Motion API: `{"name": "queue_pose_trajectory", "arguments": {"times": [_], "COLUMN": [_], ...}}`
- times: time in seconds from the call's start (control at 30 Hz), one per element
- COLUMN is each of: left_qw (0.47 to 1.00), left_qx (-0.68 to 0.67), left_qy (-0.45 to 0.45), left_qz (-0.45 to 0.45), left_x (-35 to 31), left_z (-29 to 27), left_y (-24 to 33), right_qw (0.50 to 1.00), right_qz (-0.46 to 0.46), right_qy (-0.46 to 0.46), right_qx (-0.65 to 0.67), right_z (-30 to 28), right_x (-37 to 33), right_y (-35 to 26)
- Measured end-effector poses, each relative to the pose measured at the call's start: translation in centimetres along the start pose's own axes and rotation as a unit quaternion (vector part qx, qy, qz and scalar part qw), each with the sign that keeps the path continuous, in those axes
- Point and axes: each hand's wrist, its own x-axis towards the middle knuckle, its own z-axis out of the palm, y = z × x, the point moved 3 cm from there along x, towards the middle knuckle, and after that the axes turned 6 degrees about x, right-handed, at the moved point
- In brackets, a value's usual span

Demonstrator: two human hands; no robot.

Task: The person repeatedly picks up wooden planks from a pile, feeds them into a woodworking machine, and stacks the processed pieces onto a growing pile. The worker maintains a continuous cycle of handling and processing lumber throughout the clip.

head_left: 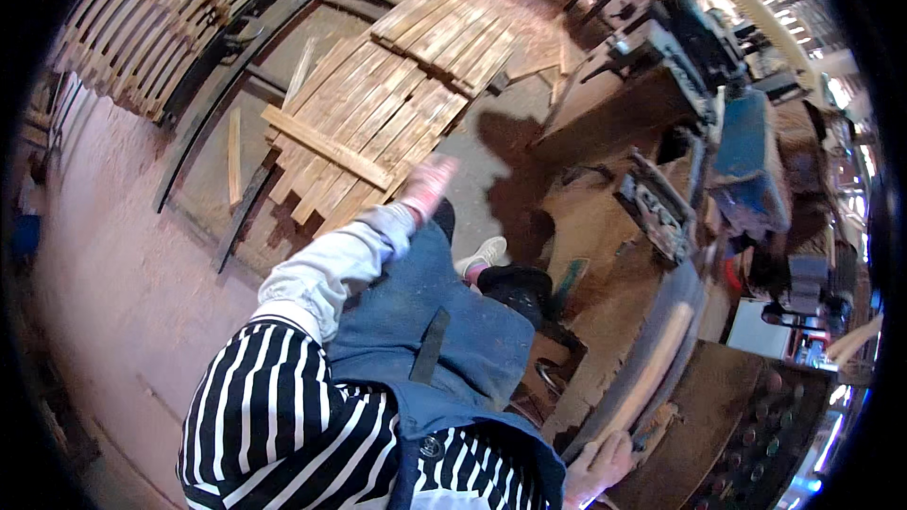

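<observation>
My left hand (430,185), smeared by motion, is beside the near right edge of a stack of pale wooden strips (368,104). Its fingers are too blurred to show whether they hold anything. One loose strip (326,146) lies crosswise over the near part of the stack. At the lower right, my right hand (603,465) has its fingers bent around the near end of a wooden strip (652,354). That strip lies lengthwise along a dark, curved-looking machine bed (690,312), and its far end is by the machine's metal parts (657,208).
A dark metal frame (250,76) stands under and left of the stack. More strips (142,24) are piled at the far left. Machinery with a blue housing (742,146) fills the right side. A dark panel with round knobs (770,425) is at the lower right. Sawdust covers the floor (113,255).
</observation>
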Motion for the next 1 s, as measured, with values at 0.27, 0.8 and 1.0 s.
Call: {"name": "queue_pose_trajectory", "arguments": {"times": [0.27, 0.8, 1.0], "left_qw": [0.917, 0.758, 0.917], "left_qx": [0.187, 0.259, 0.149], "left_qy": [0.210, 0.364, 0.305], "left_qz": [-0.283, -0.476, -0.211], "left_x": [9.0, 15.8, 10.8], "left_z": [-14.9, -13.8, -15.4], "left_y": [-21.3, -21.4, -19.9], "right_qw": [0.997, 0.813, 0.408], "right_qz": [-0.015, -0.016, 0.377], "right_qy": [0.059, -0.382, -0.401], "right_qx": [0.052, 0.439, 0.728], "right_z": [6.2, 47.3, 61.3], "right_x": [22.8, 32.6, 34.2], "right_y": [5.9, -37.5, -48.5]}}
